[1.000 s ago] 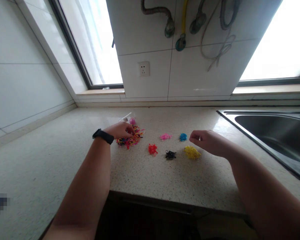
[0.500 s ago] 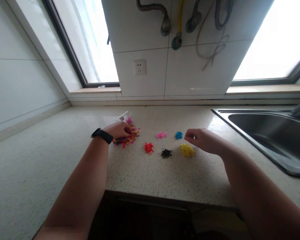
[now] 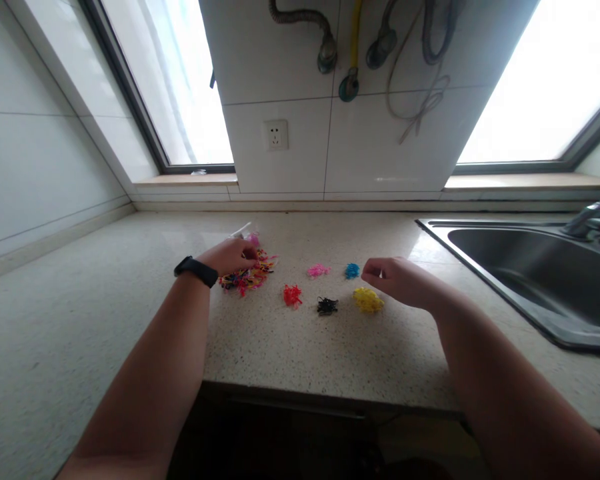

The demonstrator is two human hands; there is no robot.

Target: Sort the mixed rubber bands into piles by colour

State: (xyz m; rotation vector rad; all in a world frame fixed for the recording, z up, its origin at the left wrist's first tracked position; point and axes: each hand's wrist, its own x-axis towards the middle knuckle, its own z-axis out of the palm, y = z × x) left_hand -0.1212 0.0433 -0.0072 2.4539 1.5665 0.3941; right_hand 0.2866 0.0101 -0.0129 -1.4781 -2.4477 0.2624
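On the speckled counter lies a mixed heap of small coloured bands [image 3: 250, 279] that look like rubber bands. My left hand [image 3: 233, 257], a black band round its wrist, is over this heap with fingers pinched; whatever they hold is too small to see. My right hand [image 3: 393, 277] has its fingers curled together just right of a small blue pile [image 3: 352, 271] and above a yellow pile [image 3: 368, 300]. Anything inside those fingers is hidden. Between the hands are a pink pile [image 3: 319, 270], a red pile [image 3: 293, 296] and a black pile [image 3: 327, 306].
A clear plastic bag [image 3: 243, 231] with something pink lies behind the mixed heap. To the right is a steel sink [image 3: 433, 233] with a tap [image 3: 587, 217]. A tiled wall with a socket [image 3: 276, 135] and hoses stands behind the counter [image 3: 280, 353], whose front edge faces me.
My view has turned a little to the right, so everything sits further left. My left hand has risen slightly from the mixed heap. The right hand stays beside the blue pile.
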